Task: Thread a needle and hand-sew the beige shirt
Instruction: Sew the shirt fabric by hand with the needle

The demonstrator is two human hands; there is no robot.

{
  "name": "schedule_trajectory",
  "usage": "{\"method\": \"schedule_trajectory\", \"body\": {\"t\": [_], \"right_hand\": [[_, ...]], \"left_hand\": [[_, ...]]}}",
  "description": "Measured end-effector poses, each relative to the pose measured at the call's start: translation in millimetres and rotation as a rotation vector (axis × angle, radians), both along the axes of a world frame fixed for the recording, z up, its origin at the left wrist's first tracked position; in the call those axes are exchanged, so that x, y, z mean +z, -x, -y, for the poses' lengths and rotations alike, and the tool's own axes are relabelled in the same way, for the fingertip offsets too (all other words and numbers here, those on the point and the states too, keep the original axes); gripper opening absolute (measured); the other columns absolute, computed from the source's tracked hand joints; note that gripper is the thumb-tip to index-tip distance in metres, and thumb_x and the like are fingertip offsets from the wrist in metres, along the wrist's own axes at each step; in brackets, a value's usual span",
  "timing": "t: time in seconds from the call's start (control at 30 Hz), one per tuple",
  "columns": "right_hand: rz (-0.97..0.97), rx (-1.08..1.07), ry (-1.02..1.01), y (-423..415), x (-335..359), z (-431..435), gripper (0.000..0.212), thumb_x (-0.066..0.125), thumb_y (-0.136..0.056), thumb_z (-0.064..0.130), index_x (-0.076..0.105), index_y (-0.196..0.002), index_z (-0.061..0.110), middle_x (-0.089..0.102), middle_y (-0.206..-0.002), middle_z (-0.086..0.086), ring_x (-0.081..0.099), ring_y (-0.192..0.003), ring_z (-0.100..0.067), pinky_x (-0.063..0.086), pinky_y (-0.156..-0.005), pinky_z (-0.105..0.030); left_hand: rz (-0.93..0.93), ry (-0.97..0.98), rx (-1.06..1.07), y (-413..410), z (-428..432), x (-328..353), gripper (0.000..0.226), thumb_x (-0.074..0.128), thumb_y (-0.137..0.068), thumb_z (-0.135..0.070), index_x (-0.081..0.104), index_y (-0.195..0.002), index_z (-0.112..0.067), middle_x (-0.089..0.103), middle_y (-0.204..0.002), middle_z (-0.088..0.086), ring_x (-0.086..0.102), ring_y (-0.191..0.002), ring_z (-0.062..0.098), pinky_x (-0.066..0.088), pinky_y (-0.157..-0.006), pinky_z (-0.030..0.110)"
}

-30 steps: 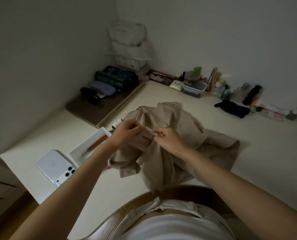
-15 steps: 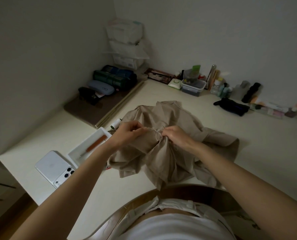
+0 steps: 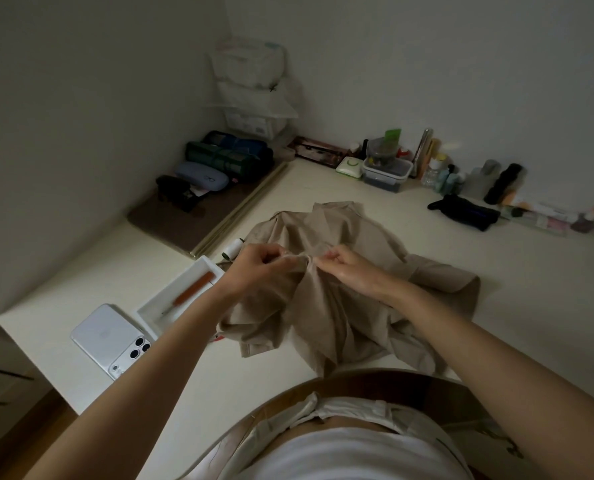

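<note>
Fingers (image 3: 275,253) of the left hand (image 3: 254,271) are curled tight together and pinch a raised fold of the beige shirt (image 3: 323,317), lifting it a little off the table (image 3: 513,292). Just to the right, the right hand (image 3: 352,270) meets the same ridge of cloth, its fingertips (image 3: 326,257) drawn together in a pinch on the fabric, almost touching those of the left hand. Whether a needle or thread lies between them is too small and dim to tell. The shirt lies crumpled in the middle of the table, one part spread out to the right and its near edge hanging toward the person's lap. At its far left edge, partly tucked beside the cloth, lies a white thread spool (image 3: 233,248). Left of the left hand sits a white tray (image 3: 150,311) with an orange-handled tool (image 3: 194,293) lying in it, and a white phone (image 3: 110,336) lies face down, touching the tray's near left side. Farther left, along the wall, a brown mat (image 3: 170,225) carries a pale blue glasses case (image 3: 202,176) and dark pouches. Against the far wall stand a clear container (image 3: 387,172) and a row of small bottles, with a black pouch (image 3: 465,213) lying near them on the right.
</note>
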State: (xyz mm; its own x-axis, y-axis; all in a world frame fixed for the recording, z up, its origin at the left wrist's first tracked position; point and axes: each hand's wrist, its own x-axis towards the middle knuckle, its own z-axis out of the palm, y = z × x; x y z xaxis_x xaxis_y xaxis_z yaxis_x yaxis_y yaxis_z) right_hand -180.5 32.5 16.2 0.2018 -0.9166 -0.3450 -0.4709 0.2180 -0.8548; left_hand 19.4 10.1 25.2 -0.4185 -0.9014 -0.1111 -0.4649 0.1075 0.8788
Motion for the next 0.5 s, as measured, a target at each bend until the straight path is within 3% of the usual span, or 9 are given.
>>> {"method": "schedule_trajectory", "body": {"t": [0.07, 0.17, 0.27, 0.33, 0.4, 0.5], "right_hand": [[-0.014, -0.047, 0.028, -1, 0, 1, 0.037, 0.034, -0.1, 0.044, 0.047, -0.118, 0.015, 0.054, -0.111, -0.001, 0.052, -0.108, -0.018, 0.04, -0.089, -0.03], [-0.039, -0.137, 0.132, -5, 5, 3, 0.034, 0.027, -0.104, 0.028, 0.05, -0.123, 0.013, 0.057, -0.115, -0.005, 0.054, -0.111, -0.024, 0.043, -0.082, -0.028], [-0.077, -0.161, 0.261, -7, 8, 5, 0.035, 0.029, -0.104, 0.015, 0.053, -0.129, 0.009, 0.056, -0.129, -0.006, 0.05, -0.12, -0.016, 0.034, -0.081, -0.011], [-0.092, -0.119, 0.322, -10, 10, 5, 0.035, 0.03, -0.103, 0.012, 0.052, -0.13, 0.01, 0.062, -0.113, -0.002, 0.057, -0.101, -0.011, 0.034, -0.071, -0.005], [-0.097, -0.087, 0.351, -15, 10, 4, 0.032, 0.032, -0.102, 0.011, 0.053, -0.127, 0.012, 0.061, -0.084, 0.001, 0.055, -0.073, -0.005, 0.039, -0.064, -0.006], [-0.094, -0.067, 0.367, -20, 6, 4, 0.019, 0.039, -0.101, 0.01, 0.055, -0.11, 0.014, 0.064, -0.082, -0.003, 0.055, -0.073, 0.001, 0.039, -0.07, -0.006]], "left_hand": [[0.014, -0.013, -0.013, 0, 0, 2, 0.036, 0.062, -0.088, -0.034, 0.066, -0.089, 0.002, 0.057, -0.074, 0.009, 0.049, -0.064, 0.013, 0.039, -0.057, 0.016], [0.041, -0.004, -0.037, 0, -1, 4, 0.044, 0.061, -0.085, -0.041, 0.065, -0.088, 0.003, 0.053, -0.071, 0.007, 0.045, -0.061, 0.014, 0.036, -0.056, 0.018], [0.057, 0.023, -0.054, -2, -2, 4, 0.048, 0.059, -0.083, -0.046, 0.066, -0.089, 0.002, 0.054, -0.072, 0.014, 0.047, -0.062, 0.016, 0.038, -0.06, 0.024], [0.078, 0.014, -0.06, -3, -1, 3, 0.037, 0.06, -0.088, -0.039, 0.067, -0.092, -0.002, 0.056, -0.074, 0.013, 0.051, -0.065, 0.015, 0.042, -0.066, 0.025], [0.083, -0.001, -0.062, -4, -1, 4, 0.026, 0.059, -0.092, -0.029, 0.065, -0.094, -0.004, 0.053, -0.072, 0.001, 0.049, -0.062, 0.003, 0.041, -0.064, 0.017], [0.072, -0.021, -0.062, -5, 0, 6, 0.017, 0.057, -0.093, -0.023, 0.062, -0.092, -0.007, 0.053, -0.076, 0.0, 0.047, -0.064, 0.003, 0.04, -0.059, 0.012]]}}
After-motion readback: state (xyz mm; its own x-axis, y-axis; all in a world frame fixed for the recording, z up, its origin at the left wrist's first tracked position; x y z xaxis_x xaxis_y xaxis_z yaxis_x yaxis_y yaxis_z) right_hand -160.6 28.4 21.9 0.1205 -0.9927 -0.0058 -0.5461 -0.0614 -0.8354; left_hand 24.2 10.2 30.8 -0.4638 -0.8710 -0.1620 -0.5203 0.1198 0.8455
